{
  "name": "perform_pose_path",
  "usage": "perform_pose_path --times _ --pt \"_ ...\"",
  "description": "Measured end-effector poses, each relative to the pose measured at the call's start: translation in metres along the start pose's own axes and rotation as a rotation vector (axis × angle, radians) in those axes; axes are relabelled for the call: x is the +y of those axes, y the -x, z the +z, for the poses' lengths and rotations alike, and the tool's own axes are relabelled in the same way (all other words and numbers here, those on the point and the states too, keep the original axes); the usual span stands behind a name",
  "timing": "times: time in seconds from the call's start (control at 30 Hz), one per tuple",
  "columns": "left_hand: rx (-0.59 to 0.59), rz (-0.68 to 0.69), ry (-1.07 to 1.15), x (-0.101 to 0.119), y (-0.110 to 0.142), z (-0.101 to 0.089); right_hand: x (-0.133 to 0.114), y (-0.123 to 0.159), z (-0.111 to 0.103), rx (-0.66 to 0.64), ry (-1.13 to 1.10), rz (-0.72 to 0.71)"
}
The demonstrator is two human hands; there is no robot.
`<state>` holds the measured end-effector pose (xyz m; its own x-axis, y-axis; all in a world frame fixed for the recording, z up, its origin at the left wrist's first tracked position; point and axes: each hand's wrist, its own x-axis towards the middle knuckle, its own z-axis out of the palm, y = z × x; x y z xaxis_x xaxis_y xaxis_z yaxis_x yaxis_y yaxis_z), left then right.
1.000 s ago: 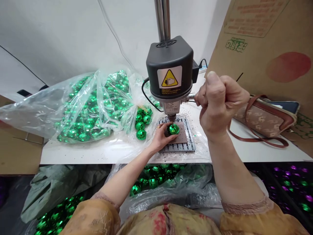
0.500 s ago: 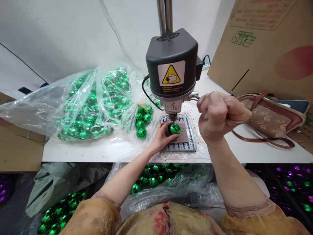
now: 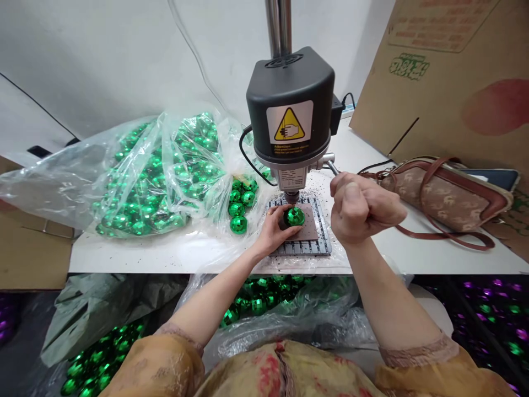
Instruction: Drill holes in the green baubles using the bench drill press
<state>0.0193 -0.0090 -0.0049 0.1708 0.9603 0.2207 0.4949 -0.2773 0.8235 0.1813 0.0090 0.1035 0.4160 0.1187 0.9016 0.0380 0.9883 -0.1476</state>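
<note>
A shiny green faceted ball (image 3: 296, 217) sits under the chuck of a black bench drill press (image 3: 290, 105). My left hand (image 3: 276, 227) is curled round the ball's left side, thumb in front and fingers behind. Beneath the ball lies a flat brownish board (image 3: 311, 226) on the slotted metal base plate (image 3: 325, 242). My right hand (image 3: 361, 209) is closed in a fist round the drill press feed lever (image 3: 332, 164), whose far end the fingers hide. Whether the bit is inside the ball I cannot make out.
Several loose green balls (image 3: 238, 209) lie left of the base, beside a clear plastic bag (image 3: 161, 176) full of them. A brown handbag (image 3: 450, 193) and a cardboard box (image 3: 446, 82) stand right. Dark shavings dot the white table (image 3: 136, 256). More balls (image 3: 264, 300) lie below its edge.
My right hand has moved down and slightly left with the lever, baring more of it. My left hand and the green ball have stayed in place.
</note>
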Motion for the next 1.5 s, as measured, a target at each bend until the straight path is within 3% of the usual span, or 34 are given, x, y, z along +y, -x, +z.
perform_pose_path --times 0.17,0.23,0.37,0.43,0.53,0.6,0.67,0.77,0.83,0.9,1.0,1.1,1.17,1.27,1.5 --pt "-0.017 0.000 0.017 -0.002 -0.003 0.000 -0.004 -0.023 0.013 0.097 0.115 0.163" --pt "0.012 -0.009 0.030 0.000 0.000 -0.001 -0.003 -0.039 0.020 0.075 0.148 0.253" --pt "0.151 0.031 -0.039 0.012 0.031 -0.013 0.000 -0.059 0.028 0.031 0.150 0.308" --pt "0.017 0.107 -0.113 0.015 0.059 -0.026 0.000 -0.060 0.029 0.035 0.109 0.289" --pt "-0.423 0.228 -0.319 0.010 0.106 -0.045 -0.003 -0.058 0.030 0.052 0.057 0.261" --pt "-0.616 0.256 -0.536 0.000 0.136 -0.055 -0.006 -0.057 0.030 0.057 0.056 0.258" --pt "-0.677 0.263 -0.691 -0.010 0.159 -0.062 -0.009 -0.057 0.030 0.060 0.067 0.269" --pt "-0.664 0.317 -0.709 -0.019 0.175 -0.072 -0.010 -0.056 0.030 0.072 0.103 0.284" --pt "-0.552 0.355 -0.664 -0.018 0.166 -0.080 -0.009 -0.055 0.030 0.082 0.111 0.278" --pt "-0.320 0.362 -0.606 -0.014 0.142 -0.088 -0.007 -0.054 0.029 0.100 0.105 0.257" --pt "0.030 0.310 -0.551 -0.014 0.083 -0.102 -0.005 -0.053 0.029 0.121 0.088 0.237" --pt "0.183 0.153 -0.606 -0.024 0.016 -0.112 -0.005 -0.053 0.028 0.105 0.105 0.272" --pt "0.122 0.060 -0.664 -0.033 -0.020 -0.114 -0.005 -0.054 0.028 0.109 0.101 0.277" --pt "-0.046 -0.011 -0.776 -0.045 -0.053 -0.113 -0.005 -0.054 0.029 0.134 0.064 0.254" --pt "-0.155 0.037 -0.704 -0.053 -0.071 -0.110 -0.005 -0.053 0.028 0.118 0.073 0.294"
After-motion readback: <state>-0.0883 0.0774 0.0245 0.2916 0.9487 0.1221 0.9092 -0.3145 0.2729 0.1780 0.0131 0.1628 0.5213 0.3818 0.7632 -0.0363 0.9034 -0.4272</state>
